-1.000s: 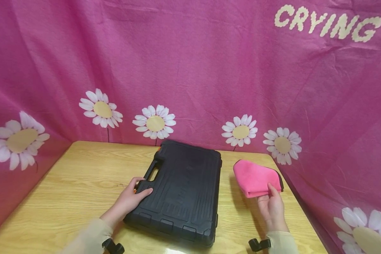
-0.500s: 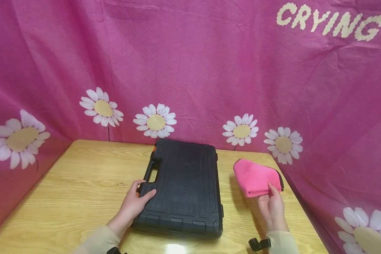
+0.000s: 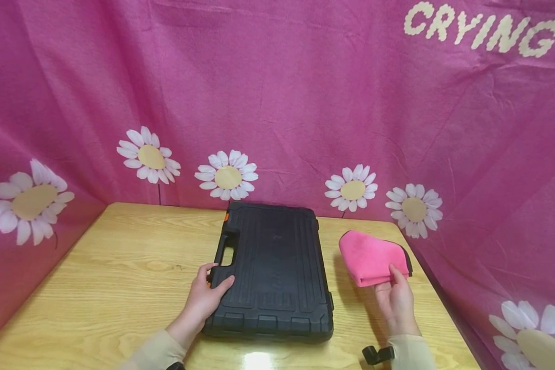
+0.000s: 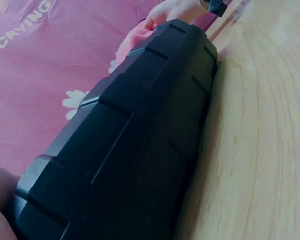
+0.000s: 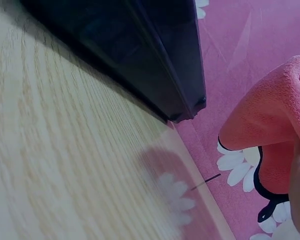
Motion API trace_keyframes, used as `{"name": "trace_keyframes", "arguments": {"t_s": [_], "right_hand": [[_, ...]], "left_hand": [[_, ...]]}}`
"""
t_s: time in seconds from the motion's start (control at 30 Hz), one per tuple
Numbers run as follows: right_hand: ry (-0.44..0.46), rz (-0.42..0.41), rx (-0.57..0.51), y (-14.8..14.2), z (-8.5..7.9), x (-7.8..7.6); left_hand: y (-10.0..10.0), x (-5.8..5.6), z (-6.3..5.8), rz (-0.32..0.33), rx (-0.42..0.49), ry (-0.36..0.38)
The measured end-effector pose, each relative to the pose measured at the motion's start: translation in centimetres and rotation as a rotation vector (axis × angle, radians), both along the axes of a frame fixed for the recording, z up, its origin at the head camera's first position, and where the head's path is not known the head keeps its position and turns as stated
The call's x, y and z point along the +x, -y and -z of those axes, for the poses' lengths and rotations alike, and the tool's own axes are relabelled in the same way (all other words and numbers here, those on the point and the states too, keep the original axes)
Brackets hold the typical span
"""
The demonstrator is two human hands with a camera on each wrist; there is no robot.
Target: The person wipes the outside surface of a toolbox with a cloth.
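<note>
A black plastic tool case (image 3: 273, 272) lies flat in the middle of the wooden table (image 3: 120, 267), its carry handle (image 3: 224, 249) on the left side. My left hand (image 3: 215, 276) holds the case's near-left edge, thumb on the lid and fingers at the side just below the handle. A folded pink cloth (image 3: 372, 257) lies to the right of the case. My right hand (image 3: 393, 280) pinches its near edge, thumb on top. The left wrist view shows the case's ribbed side (image 4: 135, 140) close up. In the right wrist view, the cloth (image 5: 270, 115) hangs beside the case's corner (image 5: 185, 100).
A pink curtain with white daisies (image 3: 226, 177) closes in the table at the back and on both sides. The cloth lies close to the table's right edge (image 3: 425, 288). Bare wood (image 3: 120, 267) stretches left of the case.
My left hand has swung the case's near end to the right, so the case now lies square to the table's front edge. The right hand and cloth have stayed put.
</note>
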State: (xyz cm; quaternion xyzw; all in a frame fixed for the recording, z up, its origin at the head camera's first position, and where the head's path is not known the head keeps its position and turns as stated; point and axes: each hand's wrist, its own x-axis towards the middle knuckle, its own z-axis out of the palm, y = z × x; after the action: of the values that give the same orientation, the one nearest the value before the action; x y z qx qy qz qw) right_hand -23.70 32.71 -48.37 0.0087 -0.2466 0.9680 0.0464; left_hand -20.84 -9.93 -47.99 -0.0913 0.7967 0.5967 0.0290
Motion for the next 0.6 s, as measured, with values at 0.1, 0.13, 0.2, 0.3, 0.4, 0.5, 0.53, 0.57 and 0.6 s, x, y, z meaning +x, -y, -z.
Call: {"name": "trace_keyframes", "arguments": {"t_s": [0.1,0.13,0.2,0.3,0.4,0.5,0.53,0.57,0.6], "right_hand": [[0.012,0.010,0.006,0.2,-0.1,0.0],[0.014,0.014,0.004,0.2,-0.1,0.0],[0.008,0.020,0.012,0.4,-0.2,0.0],[-0.010,0.035,0.056,0.6,-0.3,0.1],[-0.011,0.080,0.159,0.9,-0.9,0.3],[0.043,0.128,0.342,1.3,-1.9,0.7],[0.074,0.138,0.417,1.5,-2.2,0.9],[0.108,0.144,0.507,1.6,-2.6,1.1],[0.142,0.144,0.607,1.8,-3.0,1.3]], "left_hand": [[-0.4,0.1,-0.1,-0.010,0.001,-0.011],[-0.6,0.1,-0.2,-0.013,-0.004,-0.014],[-0.8,0.1,-0.3,-0.022,-0.030,-0.025],[-0.8,0.1,-0.2,-0.025,-0.068,-0.034],[-0.7,0.1,-0.1,-0.003,-0.069,-0.025],[-0.4,-0.1,0.1,0.038,-0.026,-0.003],[-0.2,-0.1,0.2,0.049,-0.015,0.004],[-0.1,-0.2,0.3,0.062,-0.005,0.006],[0.1,-0.2,0.4,0.073,0.005,0.005]]}}
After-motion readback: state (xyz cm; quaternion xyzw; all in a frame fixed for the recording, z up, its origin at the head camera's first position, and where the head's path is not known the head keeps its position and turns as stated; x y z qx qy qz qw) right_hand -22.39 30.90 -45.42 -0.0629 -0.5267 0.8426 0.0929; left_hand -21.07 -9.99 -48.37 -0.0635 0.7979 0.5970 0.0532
